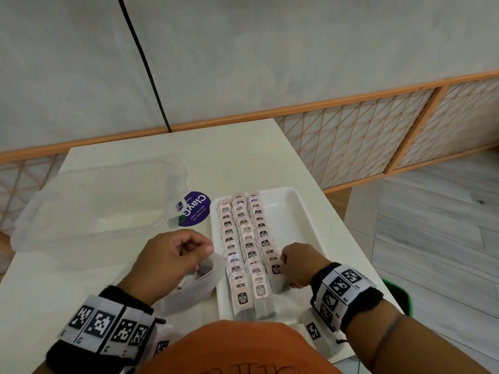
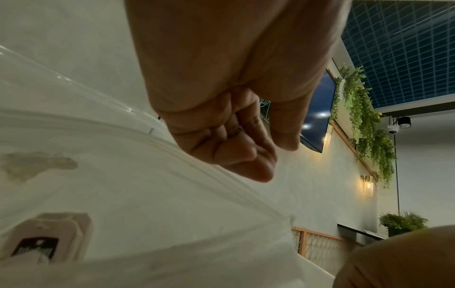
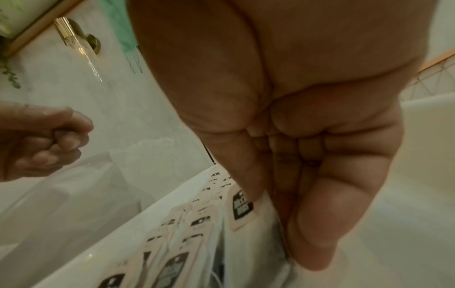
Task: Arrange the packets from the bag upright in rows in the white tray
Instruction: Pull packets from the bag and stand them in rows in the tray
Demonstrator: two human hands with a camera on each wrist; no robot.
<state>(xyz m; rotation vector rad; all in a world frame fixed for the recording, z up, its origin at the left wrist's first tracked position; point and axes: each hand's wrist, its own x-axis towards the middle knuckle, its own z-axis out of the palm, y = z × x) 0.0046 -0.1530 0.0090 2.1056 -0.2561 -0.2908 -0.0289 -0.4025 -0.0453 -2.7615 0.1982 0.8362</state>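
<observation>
A packet (image 1: 276, 276) is being pinched between the thumb and fingers of the right hand (image 1: 298, 264) and is being stood upright at the near end of the third row, just left of that hand. The rim of the clear bag (image 1: 194, 282) is being gripped by the curled fingers of the left hand (image 1: 172, 259), directly beneath it; more packets are lying inside, seen through the film in the left wrist view.

The risk, as judged here, is that the thin, limp packets are being propped only against each other: a nudge from the right hand on release could be toppling the near ones in a chain. The slack bag could also be sagging shut.

Between and beyond the hands, the white tray (image 1: 302, 211) is being filled in three rows; it is smooth, glossy, round-cornered. The packets are flat, papery, with pale pink tags. A clear plastic lid (image 1: 89, 201) is lying beyond the left hand on the tabletop (image 1: 229, 157).
</observation>
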